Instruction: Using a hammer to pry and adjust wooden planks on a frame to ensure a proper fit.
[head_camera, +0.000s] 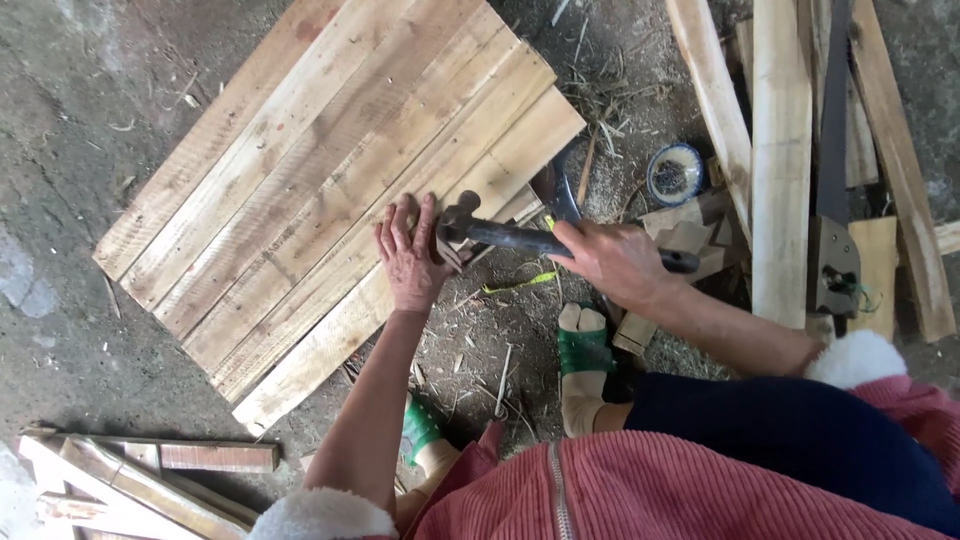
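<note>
A panel of several pale wooden planks (310, 170) lies flat on the dirt floor. My left hand (410, 255) rests on the panel's near right edge, fingers together and pressed on the outermost plank. My right hand (615, 262) grips the dark handle of a hammer (500, 235). The hammer's head sits at the plank edge just beside my left fingers. Whether a nail stands under the head is hidden.
Long loose boards (780, 150) lie at the right, with a dark metal tool (832, 260) and a small round tin (675, 173) among them. Offcut sticks (140, 475) are stacked at the lower left. My feet in green-strapped sandals (583, 350) rest on littered ground.
</note>
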